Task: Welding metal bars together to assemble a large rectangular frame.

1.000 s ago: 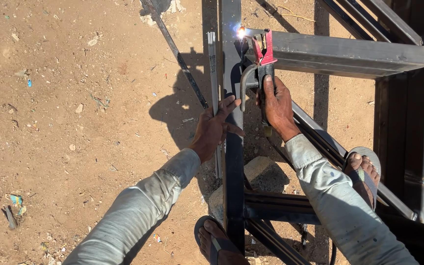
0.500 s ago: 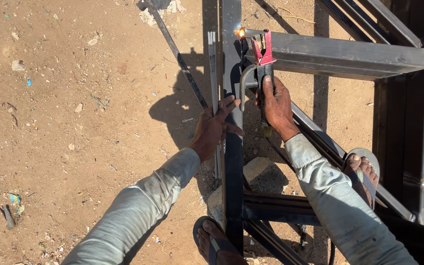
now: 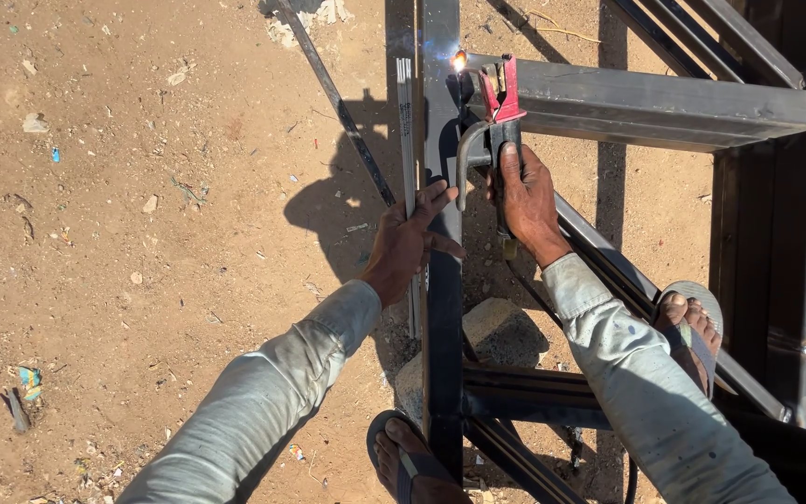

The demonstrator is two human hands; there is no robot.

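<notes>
A: Biggest first?
B: Sandy dirt ground (image 3: 142, 233), gritty, pebbles & litter bits, wide open room on the left. On it a steel frame (image 3: 664, 103), square tube, smooth grey, hard straight edges; cross tube runs right from the far joint, more tubes crowd the right side.
A: And the upright one?
B: Long dark tube (image 3: 442, 355) runs near to far, centre. A stone (image 3: 501, 327) sits just right of it, rough, pale.
A: Hands?
B: Left hand (image 3: 408, 245) flat on that tube, fingers spread, not gripping. Right hand (image 3: 526, 201) closed round the electrode holder (image 3: 494, 112), red jaws, black grip. Bright spark (image 3: 459, 62) at the far joint.
A: Feet?
B: Sandals, near edge & right.
</notes>
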